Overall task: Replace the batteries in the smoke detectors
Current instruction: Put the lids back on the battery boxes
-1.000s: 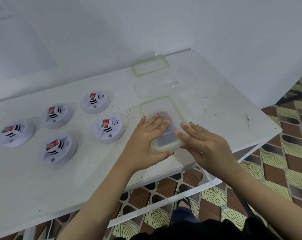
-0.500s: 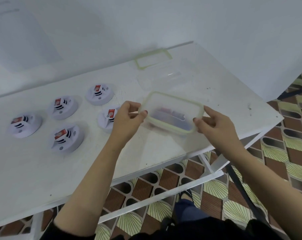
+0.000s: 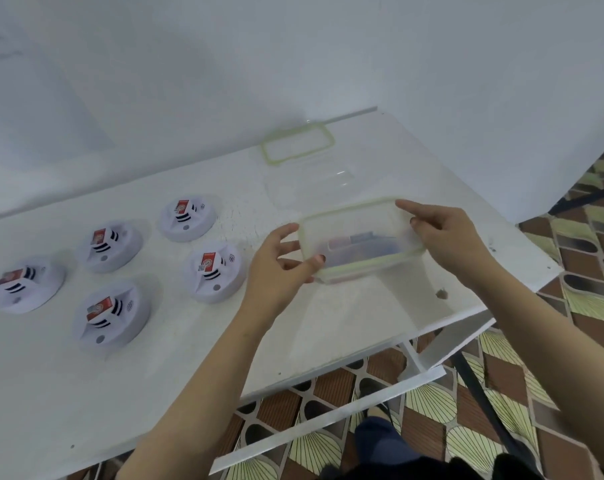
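1. Smoke detectors (image 3: 215, 271), five white round ones, are lying face up on the white table (image 3: 155, 375), all out to the left of the left hand (image 3: 276, 268); the nearest is sitting just beside that hand's knuckles, and each is showing a red-labelled block on top
2. The left hand is gripping the left end of a clear container (image 3: 359, 233) with a green-rimmed lid, its thumb pressing on the near corner and its fingers curving round the far side of that end
3. The right hand (image 3: 449, 244) is holding the opposite end, thumb and forefinger pinching the far right corner of the rim, the other fingers tucking under it
4. The container is hanging between the two hands, tilted and just clear of the table, casting a shadow beneath
5. Batteries (image 3: 356, 242) are showing blurred through the lid, red and blue shapes lying on the container's bottom; their number cannot be told
6. Beyond the held container, a clear tub (image 3: 311, 185) is standing near it, and a loose green-rimmed lid (image 3: 297, 143) is lying farther off by the wall
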A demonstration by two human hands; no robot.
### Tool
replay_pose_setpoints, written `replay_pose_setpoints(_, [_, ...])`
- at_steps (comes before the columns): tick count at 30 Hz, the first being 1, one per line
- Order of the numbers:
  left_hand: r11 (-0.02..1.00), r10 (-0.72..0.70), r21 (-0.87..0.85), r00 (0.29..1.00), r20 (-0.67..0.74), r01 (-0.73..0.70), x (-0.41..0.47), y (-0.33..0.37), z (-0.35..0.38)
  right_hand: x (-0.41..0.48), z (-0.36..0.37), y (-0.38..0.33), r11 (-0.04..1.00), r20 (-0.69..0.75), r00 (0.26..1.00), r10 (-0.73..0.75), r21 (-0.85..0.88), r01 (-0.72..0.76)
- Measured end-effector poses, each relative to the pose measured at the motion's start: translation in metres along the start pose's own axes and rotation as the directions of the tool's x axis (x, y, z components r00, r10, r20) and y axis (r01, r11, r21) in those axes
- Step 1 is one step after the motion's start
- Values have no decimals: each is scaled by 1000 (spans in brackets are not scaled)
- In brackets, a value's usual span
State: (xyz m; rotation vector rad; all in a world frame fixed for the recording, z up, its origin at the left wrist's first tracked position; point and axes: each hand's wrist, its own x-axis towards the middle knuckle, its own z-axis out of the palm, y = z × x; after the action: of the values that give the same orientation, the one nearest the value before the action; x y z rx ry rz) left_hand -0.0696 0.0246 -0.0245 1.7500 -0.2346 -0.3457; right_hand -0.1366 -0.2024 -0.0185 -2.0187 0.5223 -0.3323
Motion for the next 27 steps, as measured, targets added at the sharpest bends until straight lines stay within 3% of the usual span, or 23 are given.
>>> replay_pose_setpoints(6, [998,-52,-34,997,-51,50,11,2,15,28,-9,3,1000,89,996,-16,-9,17])
replay_pose_setpoints(9, [994,-97,40,993,-63,100,14,6,15,34,-17,4,998,141,988,-55,-20,58])
replay_pose_setpoints(11, [985,-99,130,987,-130,116,22,9,12,41,-24,1,996,195,979,-56,-58,69])
replay_pose_setpoints(14, [983,-65,148,958,-281,110,52,17,0,67,-36,-9,994,155,986,-64,-81,77])
replay_pose_setpoints(18, [976,4,205,938,-346,71,120,32,-13,137,-33,-23,998,142,988,-68,-7,70])
replay_pose_setpoints(21, [975,-33,197,941,-337,104,181,37,-21,206,-14,-27,999,231,973,4,45,-15])
replay_pose_setpoints(27, [955,-269,38,915,-299,293,266,40,-29,309,47,-35,959,384,898,214,93,-268])
